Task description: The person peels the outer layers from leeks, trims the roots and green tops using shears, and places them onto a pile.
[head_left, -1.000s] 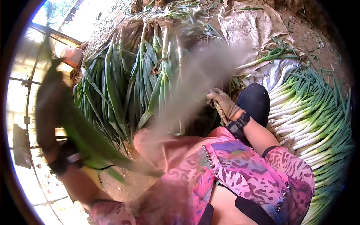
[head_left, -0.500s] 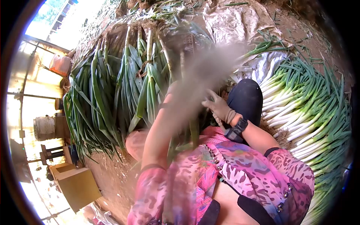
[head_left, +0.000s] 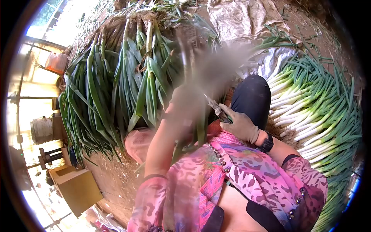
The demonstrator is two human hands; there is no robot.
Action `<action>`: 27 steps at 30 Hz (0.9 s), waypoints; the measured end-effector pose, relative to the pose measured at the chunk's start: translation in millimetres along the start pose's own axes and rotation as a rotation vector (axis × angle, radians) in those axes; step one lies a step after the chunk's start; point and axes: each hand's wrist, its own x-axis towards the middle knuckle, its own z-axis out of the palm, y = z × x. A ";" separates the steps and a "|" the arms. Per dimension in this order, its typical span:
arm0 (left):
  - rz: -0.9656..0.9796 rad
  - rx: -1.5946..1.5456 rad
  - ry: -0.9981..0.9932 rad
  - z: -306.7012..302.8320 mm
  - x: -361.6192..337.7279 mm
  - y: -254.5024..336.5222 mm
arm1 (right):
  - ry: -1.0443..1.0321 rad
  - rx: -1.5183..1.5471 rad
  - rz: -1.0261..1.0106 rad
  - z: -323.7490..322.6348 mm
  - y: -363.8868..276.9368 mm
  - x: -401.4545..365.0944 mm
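A grey smear over the middle of the view covers much of my left hand (head_left: pixel 181 98), which is in front of the leeks, its fingers hidden. A pale leek stalk (head_left: pixel 184 54) rises just above it, and green leaves (head_left: pixel 199 131) hang below, but I cannot tell if it grips them. My right hand (head_left: pixel 244 127), in a beige glove with a dark watch at the wrist, is closed around a slim greyish tool (head_left: pixel 216 107) pointing up and left. To the left lies a heap of untrimmed leeks (head_left: pixel 98 85) with rooty ends up and long dark leaves down.
Cleaned leeks with white stalks (head_left: pixel 297 104) lie in a long row on the right. My bent knee (head_left: pixel 253 98) stands between. Pale sacking (head_left: pixel 245 19) covers the ground at the back. A cardboard box (head_left: pixel 79 189) and a white bucket (head_left: pixel 42 130) are at the left.
My right hand has moved right and slightly down, and the greyish tool now shows clearly. The left arm stays in nearly the same place, and the view has shifted slightly.
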 end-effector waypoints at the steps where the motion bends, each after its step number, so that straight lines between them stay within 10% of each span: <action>1: 0.097 0.128 0.041 -1.8 -6.8 7.2 | 0.006 -0.023 -0.021 0.4 1.2 -2.8; 4: 0.124 0.119 0.146 -9.8 -7.1 -1.9 | 0.036 -0.028 -0.057 4.9 4.1 -7.8; 6: -0.271 -0.301 0.119 -9.8 30.7 -52.5 | 0.035 -0.043 -0.054 5.2 7.2 -3.2; 19: -0.214 0.540 0.144 52.1 26.3 -91.1 | 0.196 -0.102 0.067 37.8 20.5 94.0; 27: -0.375 -0.761 -0.196 22.2 35.4 -112.7 | 0.120 -0.151 0.076 34.6 17.9 42.7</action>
